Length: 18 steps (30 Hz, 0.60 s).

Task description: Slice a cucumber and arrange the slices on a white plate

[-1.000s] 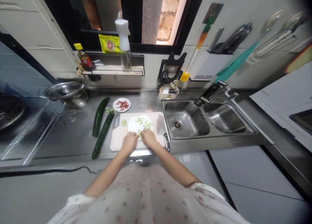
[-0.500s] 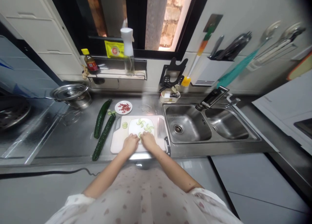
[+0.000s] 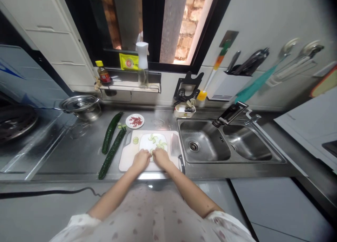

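A white plate (image 3: 143, 141) lies on the cutting board (image 3: 127, 159), with thin cucumber slices (image 3: 152, 138) fanned out in curved clusters on it. At the plate's near edge, my left hand (image 3: 142, 159) and my right hand (image 3: 161, 158) meet almost fingertip to fingertip. Their fingers are bent and closed around small cucumber slices, mostly hidden beneath them. A short stack of cucumber rounds (image 3: 135, 140) sits left of the plate on the board. Right of my right hand, a knife (image 3: 181, 160) rests along the board's edge, its blade pointing away from me.
Two whole cucumbers (image 3: 112, 133) lie left of the board, near cut end pieces (image 3: 120, 126). Behind stands a small plate of chopped red bits (image 3: 135, 125). A lidded steel pot (image 3: 89, 112) is at the far left. The double sink (image 3: 205, 159) adjoins the board's right side.
The view has tilted, so the counter sits slightly lower in the picture. Both hands stay at the plate's near edge, with only small finger movement.
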Tool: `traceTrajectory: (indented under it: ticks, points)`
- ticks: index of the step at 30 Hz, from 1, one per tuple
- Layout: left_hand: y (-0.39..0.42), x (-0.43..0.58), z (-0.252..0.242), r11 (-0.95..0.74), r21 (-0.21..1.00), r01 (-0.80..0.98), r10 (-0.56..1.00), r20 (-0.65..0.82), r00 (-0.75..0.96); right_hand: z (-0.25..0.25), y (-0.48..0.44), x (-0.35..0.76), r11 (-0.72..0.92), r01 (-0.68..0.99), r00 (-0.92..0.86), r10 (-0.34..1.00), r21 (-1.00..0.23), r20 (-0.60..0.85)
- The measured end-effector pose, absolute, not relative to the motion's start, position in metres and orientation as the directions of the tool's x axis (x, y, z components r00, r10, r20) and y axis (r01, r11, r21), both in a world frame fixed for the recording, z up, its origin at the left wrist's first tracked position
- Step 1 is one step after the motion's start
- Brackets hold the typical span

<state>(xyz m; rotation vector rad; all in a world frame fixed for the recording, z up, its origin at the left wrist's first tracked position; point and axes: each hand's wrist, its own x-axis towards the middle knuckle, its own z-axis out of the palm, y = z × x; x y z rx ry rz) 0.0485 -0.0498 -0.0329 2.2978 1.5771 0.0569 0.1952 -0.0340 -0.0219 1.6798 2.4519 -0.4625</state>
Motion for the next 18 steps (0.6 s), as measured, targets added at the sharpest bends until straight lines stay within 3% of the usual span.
traceTrajectory:
  ticks: [8, 14, 18]
  points:
    - [-0.043, 0.046, -0.038, -0.201, 0.438, 0.876, 0.946, -0.145, 0.290, -0.025, -0.036, 0.203, 0.246, 0.917, -0.312, 0.932, -0.314, -0.182]
    - [-0.029, 0.016, -0.044, 0.054, 0.533, 0.844, 0.999, -0.034, -0.042, -0.032, -0.047, 0.214, 0.181, 0.832, -0.216, 0.976, -0.524, -0.006]
    - [-0.016, -0.003, -0.045, 0.196, 0.527, 0.827, 0.977, -0.035, -0.209, -0.033, -0.051, 0.220, 0.147, 0.803, -0.157, 0.987, -0.578, 0.032]
